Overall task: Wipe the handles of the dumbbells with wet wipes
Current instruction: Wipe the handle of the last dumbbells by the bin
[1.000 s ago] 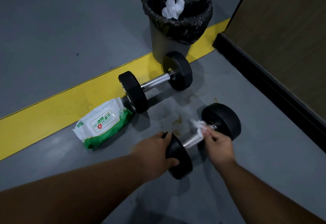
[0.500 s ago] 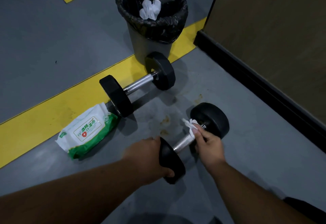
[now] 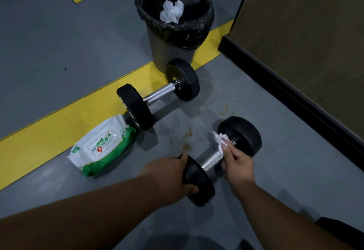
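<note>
The left hand [image 3: 170,176] curls over the rim of the near weight head [image 3: 198,180] of the nearer dumbbell [image 3: 220,159], fingers wrapped across the top edge and thumb at its lower face, pinning it to the grey floor [image 3: 59,48]. The right hand [image 3: 237,163] grips a crumpled white wet wipe [image 3: 220,140] around the far end of the knurled steel handle [image 3: 211,160], just inside the far weight head [image 3: 241,135]; whether the fingers close fully under the bar cannot be told from here. A dark baseboard [image 3: 291,90] under a brown wall panel [image 3: 315,33] runs diagonally to the right of that head, near but apart from it, and the floor between them lies open. Beyond the hands a second dumbbell [image 3: 158,100] lies roughly parallel to the first, its far head touching or just in front of a grey bin [image 3: 169,52] lined with a black bag [image 3: 177,31] that holds a used wipe [image 3: 171,12]. A yellow floor stripe [image 3: 49,127] passes under that dumbbell's left head. A white-and-green wet wipe pack [image 3: 102,145] lies left of the left hand, well apart from it, one corner just beside the second dumbbell.
</note>
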`<state>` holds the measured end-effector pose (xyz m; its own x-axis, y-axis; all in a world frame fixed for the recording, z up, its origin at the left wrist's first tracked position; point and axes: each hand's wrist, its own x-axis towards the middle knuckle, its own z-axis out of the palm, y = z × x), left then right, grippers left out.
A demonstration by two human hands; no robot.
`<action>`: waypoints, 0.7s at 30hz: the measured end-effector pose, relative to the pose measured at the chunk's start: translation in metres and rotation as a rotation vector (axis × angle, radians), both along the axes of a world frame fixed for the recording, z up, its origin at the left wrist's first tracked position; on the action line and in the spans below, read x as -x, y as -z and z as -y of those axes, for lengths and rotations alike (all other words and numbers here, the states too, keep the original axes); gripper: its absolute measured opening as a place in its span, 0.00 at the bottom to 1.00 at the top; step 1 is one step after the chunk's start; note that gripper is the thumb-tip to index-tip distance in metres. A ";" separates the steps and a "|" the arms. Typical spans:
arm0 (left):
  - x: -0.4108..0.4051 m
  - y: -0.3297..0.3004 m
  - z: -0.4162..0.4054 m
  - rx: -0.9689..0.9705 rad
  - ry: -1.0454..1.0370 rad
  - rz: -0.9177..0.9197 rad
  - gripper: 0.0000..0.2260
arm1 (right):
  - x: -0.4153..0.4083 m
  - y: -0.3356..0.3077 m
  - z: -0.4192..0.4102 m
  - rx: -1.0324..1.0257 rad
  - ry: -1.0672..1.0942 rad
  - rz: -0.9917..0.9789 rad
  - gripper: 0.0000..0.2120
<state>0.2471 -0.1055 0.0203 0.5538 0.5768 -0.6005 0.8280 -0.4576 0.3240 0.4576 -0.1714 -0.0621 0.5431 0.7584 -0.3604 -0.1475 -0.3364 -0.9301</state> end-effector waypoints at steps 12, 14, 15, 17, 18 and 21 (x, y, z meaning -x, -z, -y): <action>-0.002 -0.008 0.009 -0.100 0.243 -0.057 0.38 | -0.002 -0.004 0.004 -0.009 0.092 -0.070 0.13; -0.004 -0.010 0.010 -0.113 0.289 -0.057 0.38 | 0.013 0.003 0.015 0.026 0.062 -0.114 0.13; -0.005 -0.011 0.010 -0.125 0.312 -0.060 0.37 | 0.019 0.005 0.022 0.034 -0.020 -0.101 0.13; -0.008 -0.011 0.011 -0.141 0.348 -0.065 0.36 | 0.024 0.000 0.032 0.047 -0.199 -0.086 0.13; -0.009 -0.011 0.011 -0.142 0.361 -0.066 0.35 | 0.020 -0.005 0.032 0.054 -0.270 -0.077 0.13; -0.009 -0.010 0.015 -0.150 0.393 -0.063 0.33 | -0.011 -0.011 0.020 0.018 -0.351 0.044 0.13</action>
